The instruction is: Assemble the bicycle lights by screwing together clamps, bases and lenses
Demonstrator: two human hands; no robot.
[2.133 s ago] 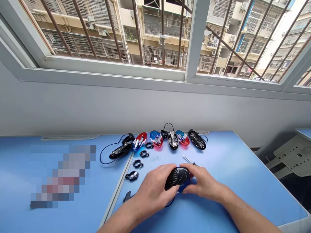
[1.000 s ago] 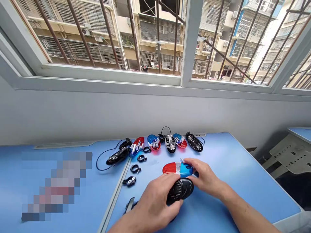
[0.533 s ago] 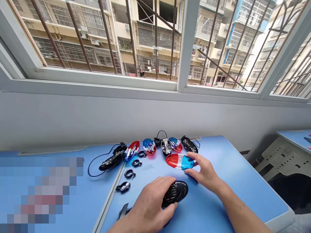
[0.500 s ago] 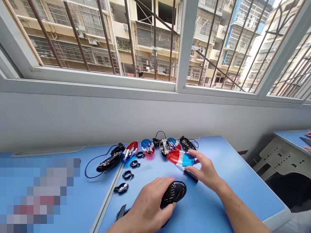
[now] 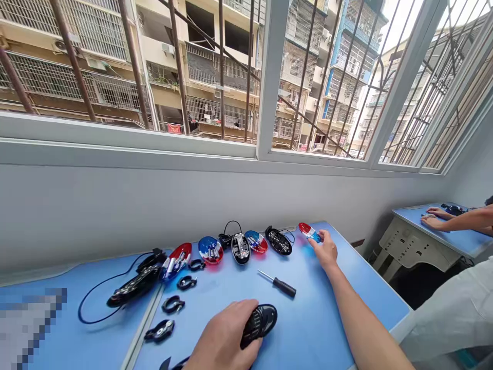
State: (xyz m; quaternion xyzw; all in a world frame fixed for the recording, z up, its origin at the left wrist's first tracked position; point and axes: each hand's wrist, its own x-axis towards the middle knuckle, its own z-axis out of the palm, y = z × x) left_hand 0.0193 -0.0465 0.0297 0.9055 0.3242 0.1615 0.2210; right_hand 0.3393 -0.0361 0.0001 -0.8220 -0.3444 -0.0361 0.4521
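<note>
My left hand (image 5: 231, 334) is wrapped round a black oval housing (image 5: 262, 322) low over the blue table. At the table's back right, my right hand (image 5: 325, 250) grips the near end of a red and blue oval cover (image 5: 308, 232). Between the two lies a screwdriver (image 5: 284, 287) with a black handle. Along the back stand an open housing with a silvery inside (image 5: 241, 248), a black housing (image 5: 279, 241), and red and blue covers (image 5: 210, 250) (image 5: 256, 241) holding small parts.
Several black clamps (image 5: 173, 304) form a row at the left. Beyond the table seam (image 5: 143, 329) lies a black housing with a looped cable (image 5: 134, 285). A person's hands (image 5: 435, 218) rest at another table (image 5: 462, 237) on the right.
My right hand has carried the red and blue cover away to the back right, leaving the screwdriver uncovered. The view has shifted rightward. My left hand still holds the black housing.
</note>
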